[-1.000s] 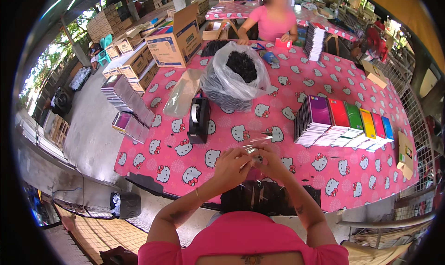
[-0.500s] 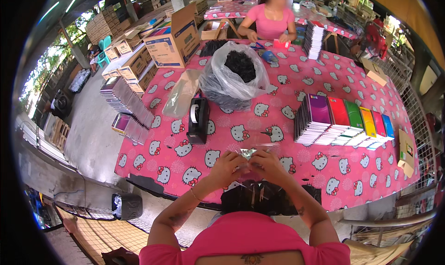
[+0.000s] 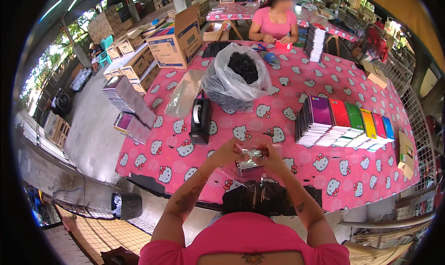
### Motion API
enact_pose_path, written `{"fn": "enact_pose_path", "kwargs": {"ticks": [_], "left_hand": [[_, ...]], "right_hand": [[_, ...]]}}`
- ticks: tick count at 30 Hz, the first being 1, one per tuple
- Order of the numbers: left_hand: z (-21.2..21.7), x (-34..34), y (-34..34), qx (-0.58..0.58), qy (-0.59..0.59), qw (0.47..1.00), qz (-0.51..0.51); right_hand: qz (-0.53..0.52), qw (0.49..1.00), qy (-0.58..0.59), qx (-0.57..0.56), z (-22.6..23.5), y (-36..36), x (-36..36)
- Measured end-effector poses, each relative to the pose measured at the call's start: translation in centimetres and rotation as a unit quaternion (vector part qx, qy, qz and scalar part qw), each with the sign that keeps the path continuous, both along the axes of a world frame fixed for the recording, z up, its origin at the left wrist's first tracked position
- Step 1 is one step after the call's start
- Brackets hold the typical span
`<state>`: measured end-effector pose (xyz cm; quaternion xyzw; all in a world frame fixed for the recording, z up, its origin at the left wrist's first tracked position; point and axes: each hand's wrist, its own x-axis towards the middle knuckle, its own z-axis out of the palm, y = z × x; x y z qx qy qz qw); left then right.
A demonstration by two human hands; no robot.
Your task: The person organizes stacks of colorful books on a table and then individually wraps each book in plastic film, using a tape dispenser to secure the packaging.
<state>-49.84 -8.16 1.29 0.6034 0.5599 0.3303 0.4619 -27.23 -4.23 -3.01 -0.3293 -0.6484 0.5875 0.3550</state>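
Observation:
Near the front edge of the table, a shiny clear plastic wrapper (image 3: 251, 156) lies between my two hands, around what looks like a small pack whose kind I cannot make out. My left hand (image 3: 229, 152) pinches the wrapper's left side. On its right side, my right hand (image 3: 270, 158) has bent fingers closed on the plastic. Beyond my left hand stands a black tape dispenser (image 3: 200, 126) with a pale roll. To the right, upright stacks of spiral notebooks (image 3: 320, 112) have purple, red, green, yellow, pink and blue covers.
A clear bag of black curly pieces (image 3: 222, 86) and flat plastic sleeves (image 3: 183, 96) lie beyond the dispenser. Wrapped notebook stacks (image 3: 127, 98) line the left edge. Opposite, a co-worker (image 3: 274, 24) handles a red item (image 3: 283, 46). Cardboard boxes (image 3: 174, 45) stand far left.
My left hand has moved up and away from me, and my hands are farther apart, showing more of the wrapper. Across the table, the co-worker's hands have shifted around the red item.

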Motion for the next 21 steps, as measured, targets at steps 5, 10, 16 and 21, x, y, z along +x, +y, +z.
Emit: {"fn": "enact_pose_path", "kwargs": {"ticks": [5, 10, 16, 21], "left_hand": [[-1.9, -6.9, 2.6, 0.208, 0.091, 0.901, 0.370], [-4.7, -15.9, 2.2, -0.046, 0.005, 0.906, 0.421], [-8.3, -16.4, -0.5, 0.051, -0.171, 0.889, 0.422], [-10.6, -15.2, -3.8, 0.055, -0.273, 0.855, 0.438]], "right_hand": [[-0.090, 0.996, -0.022, 0.015, -1.3, -0.8, -0.4], [-0.097, 0.995, -0.016, 0.001, -1.7, -1.2, -1.8], [-0.087, 0.994, 0.021, -0.061, -0.1, -1.7, -1.9], [-0.083, 0.996, -0.021, -0.021, -0.2, -2.0, -2.0]]}}
